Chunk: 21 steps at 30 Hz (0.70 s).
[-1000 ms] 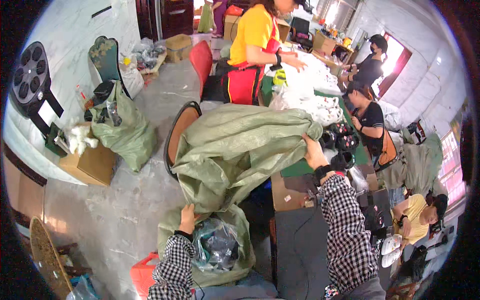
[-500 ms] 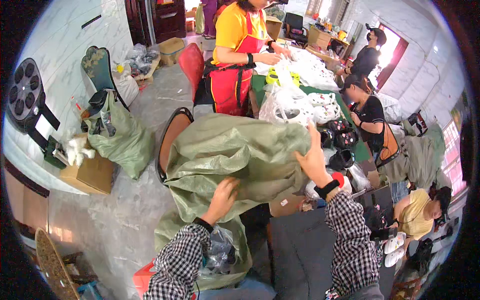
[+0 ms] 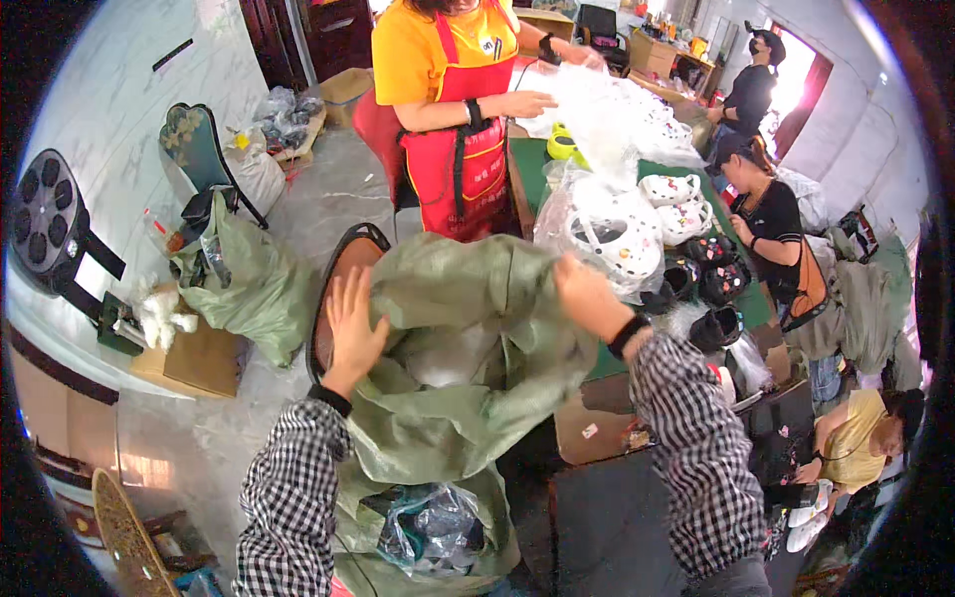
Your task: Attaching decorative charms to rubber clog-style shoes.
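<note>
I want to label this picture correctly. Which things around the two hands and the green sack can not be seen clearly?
Head view only:
- Inside of the green woven sack: its own folds cover the contents.
- Right hand: fingertips sink into the sack's folds, so the grip is unclear.
- Left hand: open at the sack's edge; contact unclear.
- Clear plastic bag below: contents blurred by crumpled film.
- Chair: mostly behind the sack.

Both forearms wear long sleeves in a small black-and-white check, loose and creased, on either side of the green woven sack [image 3: 468, 338]. The left hand [image 3: 353, 323] is bare below a dark cuff. The right hand [image 3: 587, 294] has a black band at the wrist (perhaps a watch strap).
</note>
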Tool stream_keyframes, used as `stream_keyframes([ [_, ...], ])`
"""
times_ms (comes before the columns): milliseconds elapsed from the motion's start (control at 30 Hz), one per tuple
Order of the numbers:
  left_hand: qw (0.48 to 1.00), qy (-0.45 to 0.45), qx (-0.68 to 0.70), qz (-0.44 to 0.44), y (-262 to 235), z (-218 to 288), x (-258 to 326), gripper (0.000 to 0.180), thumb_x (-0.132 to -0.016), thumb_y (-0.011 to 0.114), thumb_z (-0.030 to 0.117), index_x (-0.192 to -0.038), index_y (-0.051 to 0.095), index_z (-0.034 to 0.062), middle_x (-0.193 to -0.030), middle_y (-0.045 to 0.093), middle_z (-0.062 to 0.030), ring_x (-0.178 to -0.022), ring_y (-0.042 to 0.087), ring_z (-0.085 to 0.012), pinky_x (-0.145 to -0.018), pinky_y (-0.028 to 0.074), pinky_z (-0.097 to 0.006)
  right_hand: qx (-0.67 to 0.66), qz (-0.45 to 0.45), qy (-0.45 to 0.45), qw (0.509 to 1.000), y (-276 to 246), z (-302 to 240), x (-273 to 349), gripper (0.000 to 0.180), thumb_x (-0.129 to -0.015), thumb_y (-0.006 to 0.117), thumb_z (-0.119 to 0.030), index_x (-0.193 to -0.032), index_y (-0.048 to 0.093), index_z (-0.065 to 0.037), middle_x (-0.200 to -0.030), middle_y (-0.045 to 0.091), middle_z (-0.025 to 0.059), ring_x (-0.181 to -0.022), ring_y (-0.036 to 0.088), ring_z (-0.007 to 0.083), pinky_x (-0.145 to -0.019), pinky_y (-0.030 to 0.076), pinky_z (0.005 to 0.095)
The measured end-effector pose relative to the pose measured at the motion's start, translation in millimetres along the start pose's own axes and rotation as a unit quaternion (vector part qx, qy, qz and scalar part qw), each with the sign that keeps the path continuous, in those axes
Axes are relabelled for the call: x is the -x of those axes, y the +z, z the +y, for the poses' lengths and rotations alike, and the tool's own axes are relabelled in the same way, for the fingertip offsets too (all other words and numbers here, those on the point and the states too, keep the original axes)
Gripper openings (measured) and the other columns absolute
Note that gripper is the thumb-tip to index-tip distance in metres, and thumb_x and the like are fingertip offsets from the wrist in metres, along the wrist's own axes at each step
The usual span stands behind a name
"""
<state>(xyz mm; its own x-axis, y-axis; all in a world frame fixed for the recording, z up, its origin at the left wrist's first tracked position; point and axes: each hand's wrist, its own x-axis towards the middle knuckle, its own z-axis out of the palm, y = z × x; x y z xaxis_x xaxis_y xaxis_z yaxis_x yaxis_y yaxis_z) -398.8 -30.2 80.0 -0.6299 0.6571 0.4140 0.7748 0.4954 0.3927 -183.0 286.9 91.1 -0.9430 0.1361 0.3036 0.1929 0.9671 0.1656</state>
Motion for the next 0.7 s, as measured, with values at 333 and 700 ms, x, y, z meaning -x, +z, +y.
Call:
stream_keyframes([
  [333, 0.931, -0.126, -0.087, -0.332, 78.7, -11.3, 78.6, 0.071, -0.083, 0.057, 0.045, -0.141, 0.035, 0.0096, -0.144, 0.035, -0.0193, -0.137, 0.022, -0.0398, -0.107, 0.012, -0.064, -0.241, -0.023, 0.337, 0.91, 71.8, -8.4, -2.9, 0.094, -0.076, 0.072, -0.036, -0.138, 0.02, 0.014, -0.144, 0.016, 0.0352, -0.133, 0.025, 0.0464, -0.107, 0.03, 0.0452],
  [700, 0.98, -0.088, 0.17, -0.047, -19.4, -36.0, 80.3, 0.029, -0.085, 0.057, 0.012, -0.11, 0.061, -0.0014, -0.106, 0.063, -0.0183, -0.1, 0.06, -0.0323, -0.087, 0.047, -0.037, -0.288, 0.122, -0.19, 0.93, -62.5, -168.4, 46.0, 0.043, -0.066, 0.061, -0.001, -0.108, 0.062, -0.01, -0.126, 0.053, 0.0082, -0.118, 0.05, 0.0285, -0.101, 0.04, 0.0462],
])
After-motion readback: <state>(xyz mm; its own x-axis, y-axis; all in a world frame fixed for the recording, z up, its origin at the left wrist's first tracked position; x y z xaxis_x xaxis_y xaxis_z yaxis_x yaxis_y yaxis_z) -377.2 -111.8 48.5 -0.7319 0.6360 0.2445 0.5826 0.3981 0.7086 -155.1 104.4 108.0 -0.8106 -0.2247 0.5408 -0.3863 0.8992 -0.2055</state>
